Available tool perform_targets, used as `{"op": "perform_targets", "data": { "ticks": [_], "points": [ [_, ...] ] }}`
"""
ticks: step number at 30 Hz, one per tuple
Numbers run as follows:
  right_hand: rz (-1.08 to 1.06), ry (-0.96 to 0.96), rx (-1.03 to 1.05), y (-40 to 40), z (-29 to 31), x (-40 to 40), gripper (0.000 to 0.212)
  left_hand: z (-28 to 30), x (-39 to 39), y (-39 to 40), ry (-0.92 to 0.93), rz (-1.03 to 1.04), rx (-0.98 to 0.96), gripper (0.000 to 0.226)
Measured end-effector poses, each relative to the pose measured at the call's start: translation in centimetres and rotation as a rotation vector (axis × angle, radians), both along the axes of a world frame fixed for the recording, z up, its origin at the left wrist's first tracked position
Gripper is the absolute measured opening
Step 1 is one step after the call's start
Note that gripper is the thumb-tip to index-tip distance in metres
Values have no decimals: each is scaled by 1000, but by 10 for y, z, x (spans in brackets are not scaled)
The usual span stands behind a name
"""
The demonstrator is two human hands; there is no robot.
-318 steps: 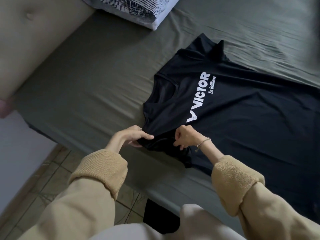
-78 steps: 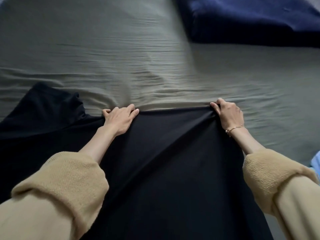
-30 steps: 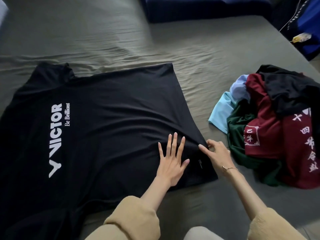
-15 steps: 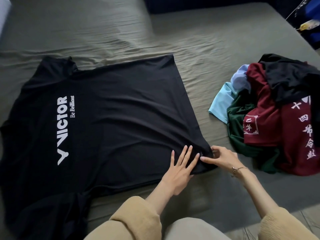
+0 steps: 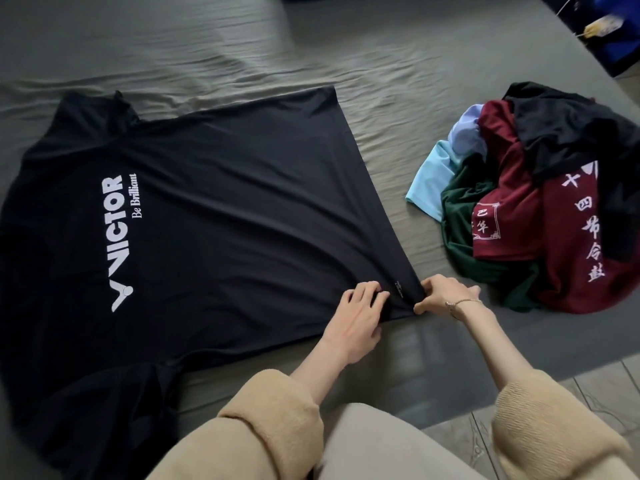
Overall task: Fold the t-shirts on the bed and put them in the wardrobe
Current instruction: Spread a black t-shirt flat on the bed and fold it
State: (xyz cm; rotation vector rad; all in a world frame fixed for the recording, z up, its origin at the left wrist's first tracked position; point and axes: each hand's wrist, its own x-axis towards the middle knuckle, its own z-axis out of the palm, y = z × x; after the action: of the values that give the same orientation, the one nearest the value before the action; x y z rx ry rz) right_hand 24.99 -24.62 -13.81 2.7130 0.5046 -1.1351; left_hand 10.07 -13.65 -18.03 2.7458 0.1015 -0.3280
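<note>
Now at the hem corner

We see the black t-shirt (image 5: 214,216) spread flat on the bed (image 5: 398,64), its white logo facing up. Our left hand (image 5: 356,317) rests on the near hem with its fingers curled into the cloth, and our right hand (image 5: 446,294) pinches the hem corner just beside it. A pile of t-shirts (image 5: 540,199) lies to the right, apart from the black one.
</note>
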Motion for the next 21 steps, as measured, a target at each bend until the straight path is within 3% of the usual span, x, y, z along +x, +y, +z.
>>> {"op": "perform_targets", "data": {
  "ticks": [2,6,10,13,15,17,21],
  "points": [
    [-29,-16,-30,3,1,-4,18,5,-4,6,-25,22,11,42],
    [-113,-44,-69,10,1,-15,27,12,-10,9,116,55,-80,17],
    [-166,-99,-93,16,0,-23,46,18,-14,7,167,106,-275,10],
    [-119,-286,-21,22,-4,-40,52,26,-27,18,102,264,-461,13],
    [-26,-439,69,27,-5,-56,45,28,-46,37,4,311,-417,18],
    [60,-463,174,34,-4,-69,39,24,-75,64,-36,295,-281,23],
    [410,-142,336,58,-7,-97,29,18,-138,120,101,276,-83,30]
  ]
}}
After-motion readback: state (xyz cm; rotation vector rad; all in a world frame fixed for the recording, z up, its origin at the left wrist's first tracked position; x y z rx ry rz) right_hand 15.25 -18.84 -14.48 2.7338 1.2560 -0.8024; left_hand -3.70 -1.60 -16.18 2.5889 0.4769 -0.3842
